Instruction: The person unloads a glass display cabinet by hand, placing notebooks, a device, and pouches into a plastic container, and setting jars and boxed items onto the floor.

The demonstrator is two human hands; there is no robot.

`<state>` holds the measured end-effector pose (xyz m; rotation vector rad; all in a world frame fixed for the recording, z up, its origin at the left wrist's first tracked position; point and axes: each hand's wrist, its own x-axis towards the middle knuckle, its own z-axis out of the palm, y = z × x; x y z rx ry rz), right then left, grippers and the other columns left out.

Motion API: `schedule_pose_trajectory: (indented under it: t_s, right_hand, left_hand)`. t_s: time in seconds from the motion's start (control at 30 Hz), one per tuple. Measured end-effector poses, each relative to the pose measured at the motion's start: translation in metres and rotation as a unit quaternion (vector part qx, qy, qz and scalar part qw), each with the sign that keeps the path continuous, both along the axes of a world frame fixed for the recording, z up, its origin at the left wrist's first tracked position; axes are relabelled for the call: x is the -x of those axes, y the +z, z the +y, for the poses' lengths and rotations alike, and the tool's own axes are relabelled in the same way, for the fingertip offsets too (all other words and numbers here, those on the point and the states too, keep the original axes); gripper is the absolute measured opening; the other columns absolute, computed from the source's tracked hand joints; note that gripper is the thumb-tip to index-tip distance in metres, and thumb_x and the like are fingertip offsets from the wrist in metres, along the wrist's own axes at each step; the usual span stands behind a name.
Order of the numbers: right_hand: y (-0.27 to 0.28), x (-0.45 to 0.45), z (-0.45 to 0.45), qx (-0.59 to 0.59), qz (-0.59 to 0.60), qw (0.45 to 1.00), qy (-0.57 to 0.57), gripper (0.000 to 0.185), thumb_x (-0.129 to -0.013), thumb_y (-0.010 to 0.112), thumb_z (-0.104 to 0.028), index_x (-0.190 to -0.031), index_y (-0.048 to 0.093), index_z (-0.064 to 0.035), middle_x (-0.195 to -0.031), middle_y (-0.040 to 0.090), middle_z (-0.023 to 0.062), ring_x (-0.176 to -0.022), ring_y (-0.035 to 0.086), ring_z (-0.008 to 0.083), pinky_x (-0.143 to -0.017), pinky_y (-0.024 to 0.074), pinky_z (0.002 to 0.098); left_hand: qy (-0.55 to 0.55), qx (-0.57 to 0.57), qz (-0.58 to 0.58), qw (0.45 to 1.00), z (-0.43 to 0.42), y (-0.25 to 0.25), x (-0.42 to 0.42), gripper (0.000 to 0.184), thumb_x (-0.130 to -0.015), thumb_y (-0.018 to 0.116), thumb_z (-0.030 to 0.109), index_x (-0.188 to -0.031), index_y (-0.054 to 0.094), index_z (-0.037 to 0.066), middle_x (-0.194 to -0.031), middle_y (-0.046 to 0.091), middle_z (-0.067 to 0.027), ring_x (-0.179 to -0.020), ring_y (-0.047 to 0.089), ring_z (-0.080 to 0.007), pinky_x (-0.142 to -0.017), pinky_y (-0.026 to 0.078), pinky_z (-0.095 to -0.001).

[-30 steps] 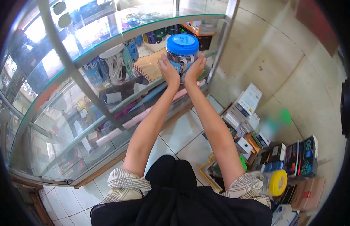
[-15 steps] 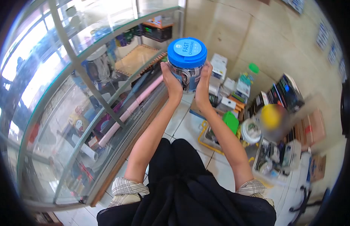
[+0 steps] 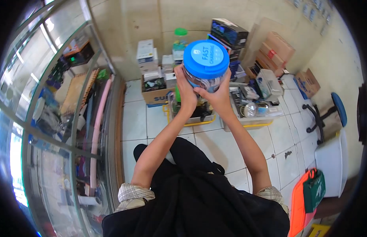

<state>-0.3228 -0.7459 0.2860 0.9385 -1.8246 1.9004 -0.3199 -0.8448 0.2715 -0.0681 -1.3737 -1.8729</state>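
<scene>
A clear jar with a blue lid [image 3: 206, 59] labelled "FAST CHARGING" is held up in front of me, with cables showing inside. My left hand [image 3: 186, 90] is wrapped round its left side. On its right side my right hand [image 3: 218, 94] grips it, the thumb across the lower front. The jar is upright, its lid tilted toward me. Beneath and behind it, partly hidden by my hands, stand an open cardboard box [image 3: 156, 96] of small boxes and a yellow-rimmed crate [image 3: 199, 123].
A glass display case [image 3: 75, 152] runs along the left. Behind the jar are stacked black boxes [image 3: 229, 34] and a bin of oddments [image 3: 250, 123]. At the right are a wheeled chair [image 3: 319, 118], a white container [image 3: 333, 162] and an orange bag [image 3: 298, 203].
The view has turned to the right, away from the display case. Both hands have carried the jar away from the case. The right thumb now lies across the jar's front.
</scene>
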Motion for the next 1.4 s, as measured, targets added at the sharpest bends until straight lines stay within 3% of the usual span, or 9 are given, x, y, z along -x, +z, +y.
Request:
schedule_pose_trajectory:
  t_s: [0.03, 0.17, 0.33, 0.57, 0.73, 0.87, 0.93, 1.27, 1.4]
  right_hand:
    - [-0.002, -0.002, 0.015, -0.003, -0.016, 1.0, -0.018, 0.111, -0.054, 0.084, -0.029, -0.133, 0.011, -0.0001, -0.129, 0.028, 0.018, -0.121, 0.031, 0.0272, -0.101, 0.0262, 0.0386]
    - [-0.031, -0.009, 0.069, -0.021, -0.038, 0.995, -0.087, 0.11, -0.055, 0.084, -0.027, -0.133, 0.011, -0.0005, -0.129, 0.028, 0.0176, -0.122, 0.031, 0.0271, -0.101, 0.0264, 0.0382]
    - [-0.118, -0.012, 0.11, -0.029, -0.087, 0.988, -0.124, 0.108, -0.058, 0.082, -0.026, -0.133, 0.009, -0.001, -0.129, 0.027, 0.0175, -0.121, 0.031, 0.0278, -0.101, 0.0261, 0.0394]
    - [-0.211, -0.014, 0.133, -0.04, -0.192, 0.976, -0.093, 0.103, -0.059, 0.081, -0.024, -0.133, 0.011, -0.0007, -0.126, 0.029, 0.0165, -0.119, 0.033, 0.0273, -0.1, 0.0263, 0.039]
    - [-0.228, -0.001, 0.131, -0.059, -0.203, 0.972, -0.104, 0.104, -0.057, 0.082, -0.025, -0.132, 0.013, -0.0005, -0.126, 0.029, 0.0165, -0.12, 0.032, 0.0272, -0.101, 0.0257, 0.0379]
    - [-0.232, 0.011, 0.125, -0.028, -0.213, 0.975, -0.061, 0.106, -0.057, 0.082, -0.025, -0.132, 0.012, -0.0003, -0.127, 0.028, 0.0167, -0.12, 0.031, 0.0273, -0.101, 0.0256, 0.038]
    - [-0.225, 0.013, 0.125, -0.056, -0.196, 0.977, -0.063, 0.106, -0.057, 0.082, -0.025, -0.133, 0.012, -0.0004, -0.127, 0.027, 0.0169, -0.121, 0.031, 0.0275, -0.101, 0.0253, 0.0386]
    - [-0.201, 0.015, 0.118, -0.101, -0.186, 0.971, -0.11, 0.109, -0.055, 0.082, -0.022, -0.133, 0.01, -0.0006, -0.128, 0.027, 0.0172, -0.12, 0.032, 0.0279, -0.101, 0.0253, 0.0395]
    - [-0.189, 0.008, 0.116, -0.114, -0.169, 0.961, -0.185, 0.108, -0.054, 0.082, -0.021, -0.133, 0.011, -0.0006, -0.127, 0.029, 0.0169, -0.12, 0.033, 0.0274, -0.101, 0.0262, 0.0384]
  left_hand:
    - [-0.018, 0.014, -0.007, 1.0, 0.015, -0.002, -0.001, 0.037, -0.095, 0.023, 0.032, -0.106, 0.041, 0.001, -0.099, 0.047, -0.013, -0.096, 0.044, -0.0199, -0.09, 0.033, -0.0312]
    - [-0.104, 0.025, -0.051, 0.993, 0.064, -0.03, 0.002, 0.041, -0.096, 0.022, 0.034, -0.113, 0.041, 0.002, -0.108, 0.048, -0.0119, -0.102, 0.044, -0.0187, -0.092, 0.032, -0.0301]
    - [-0.199, -0.111, -0.187, 0.956, 0.108, -0.098, -0.002, 0.046, -0.097, 0.021, 0.038, -0.122, 0.04, 0.004, -0.118, 0.046, -0.0059, -0.109, 0.043, -0.0142, -0.096, 0.031, -0.0279]
    - [-0.179, -0.126, -0.282, 0.934, 0.13, -0.176, -0.01, 0.037, -0.095, 0.02, 0.026, -0.118, 0.042, 0.007, -0.115, 0.047, -0.0044, -0.11, 0.042, -0.0133, -0.096, 0.03, -0.026]
    - [-0.175, -0.135, -0.324, 0.92, 0.124, -0.201, 0.005, 0.039, -0.093, 0.017, 0.023, -0.118, 0.041, 0.005, -0.116, 0.046, -0.0061, -0.111, 0.041, -0.0148, -0.096, 0.03, -0.0265]
    - [-0.193, -0.11, -0.239, 0.945, 0.112, -0.221, 0.015, 0.038, -0.092, 0.019, 0.024, -0.118, 0.041, 0.005, -0.114, 0.047, -0.0063, -0.111, 0.041, -0.0147, -0.096, 0.03, -0.0264]
    - [-0.184, -0.076, -0.206, 0.958, 0.109, -0.217, 0.015, 0.038, -0.091, 0.022, 0.025, -0.117, 0.041, 0.005, -0.112, 0.047, -0.0062, -0.109, 0.042, -0.0142, -0.095, 0.03, -0.0264]
    - [-0.241, -0.141, -0.241, 0.929, 0.101, -0.188, 0.023, 0.037, -0.091, 0.022, 0.024, -0.118, 0.04, 0.007, -0.113, 0.045, -0.0053, -0.109, 0.041, -0.0131, -0.096, 0.03, -0.0263]
    - [-0.265, -0.062, -0.169, 0.947, 0.1, -0.186, 0.031, 0.042, -0.092, 0.022, 0.032, -0.119, 0.039, 0.005, -0.116, 0.044, -0.0076, -0.112, 0.04, -0.0167, -0.097, 0.028, -0.0288]
